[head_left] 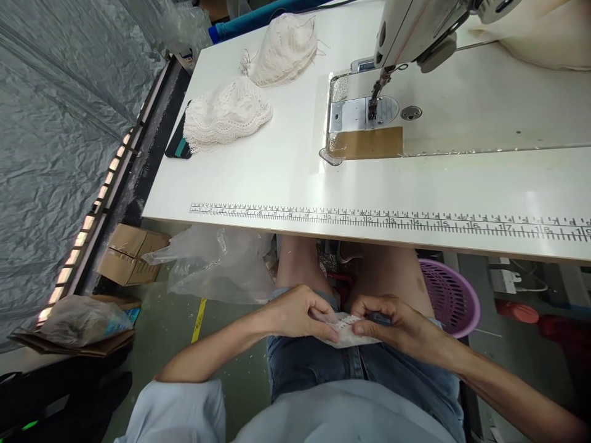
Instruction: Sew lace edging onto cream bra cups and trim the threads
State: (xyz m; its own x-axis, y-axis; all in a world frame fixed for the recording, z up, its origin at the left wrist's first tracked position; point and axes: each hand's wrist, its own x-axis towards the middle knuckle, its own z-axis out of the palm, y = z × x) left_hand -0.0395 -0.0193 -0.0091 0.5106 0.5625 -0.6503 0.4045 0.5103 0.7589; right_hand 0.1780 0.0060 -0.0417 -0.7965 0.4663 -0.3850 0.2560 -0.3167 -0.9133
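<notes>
Over my lap, a small piece of white lace fabric [345,332] is stretched between both hands. My left hand [305,314] pinches its left end between thumb and fingers. On the other end, my right hand [385,317] grips it the same way, with the thumb on top. Parts of the fabric are hidden under the fingers. Above my hands stands the white table with a sewing machine [376,104], its needle and presser foot over a metal plate. Two bundles of white lace lie on the table's left side, a nearer one [226,114] and a farther one [286,49].
A printed ruler [392,221] runs along the table's front edge [258,229]. Below are a clear plastic bag [221,264], a purple basket [450,298] by my right leg and a cardboard box [132,252] at left. Cream fabric [549,37] lies behind the machine.
</notes>
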